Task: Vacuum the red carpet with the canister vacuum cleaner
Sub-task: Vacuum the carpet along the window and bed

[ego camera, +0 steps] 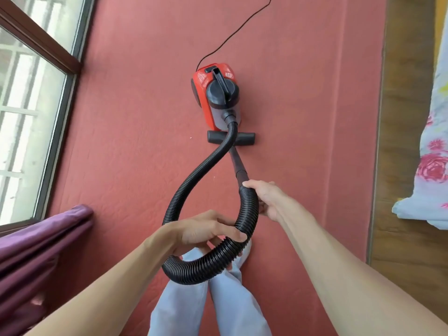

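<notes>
Red carpet [303,112] carries the red canister vacuum cleaner [214,93] with its floor nozzle [245,138] just in front, while the black ribbed hose [206,265] loops to both outstretched arms, the left hand [201,229] curled round its bend and the right hand [269,200] gripping it near the wand [238,163].

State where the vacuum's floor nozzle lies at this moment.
In the head view, the floor nozzle lies on the red carpet near frame centre, just below the red canister, with the hose crossing it.

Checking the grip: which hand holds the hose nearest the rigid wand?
The right hand, gripping where the hose joins the wand; the left hand holds the loop farther back.
</notes>
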Demonstrator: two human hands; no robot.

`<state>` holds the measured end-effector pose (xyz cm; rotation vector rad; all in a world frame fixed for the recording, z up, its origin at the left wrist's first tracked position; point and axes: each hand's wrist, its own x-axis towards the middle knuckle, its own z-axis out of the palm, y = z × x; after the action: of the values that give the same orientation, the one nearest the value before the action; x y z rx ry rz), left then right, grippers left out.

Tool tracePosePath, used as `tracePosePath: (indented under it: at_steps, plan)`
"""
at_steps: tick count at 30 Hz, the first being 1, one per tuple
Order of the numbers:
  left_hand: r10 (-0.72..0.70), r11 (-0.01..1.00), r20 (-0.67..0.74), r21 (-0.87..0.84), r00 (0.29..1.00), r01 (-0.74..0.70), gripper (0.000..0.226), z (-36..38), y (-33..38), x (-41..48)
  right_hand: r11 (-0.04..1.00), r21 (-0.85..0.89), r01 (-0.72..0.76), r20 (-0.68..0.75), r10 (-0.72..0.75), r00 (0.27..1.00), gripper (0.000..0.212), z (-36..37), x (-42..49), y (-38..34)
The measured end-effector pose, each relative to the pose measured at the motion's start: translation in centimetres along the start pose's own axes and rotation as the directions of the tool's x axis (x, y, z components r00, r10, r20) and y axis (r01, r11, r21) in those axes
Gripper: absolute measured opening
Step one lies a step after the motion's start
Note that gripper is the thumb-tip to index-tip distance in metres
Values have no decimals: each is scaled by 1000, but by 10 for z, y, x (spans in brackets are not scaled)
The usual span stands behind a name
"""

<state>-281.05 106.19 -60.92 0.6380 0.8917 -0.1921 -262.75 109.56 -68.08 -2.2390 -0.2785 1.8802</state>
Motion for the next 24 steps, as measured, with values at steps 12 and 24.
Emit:
tracePosePath:
  at_steps: [12, 24]
  plan:
    - [-172, 968, 251, 223, 952, 116, 18, -51, -7, -71, 981, -2, -195, 220, 191, 957, 14, 48, -66, 25]
    - [156, 985, -168, 99, 973, -140, 19, -19, -48, -96, 976, -220, 0, 185, 41, 982, 22, 73, -58, -6]
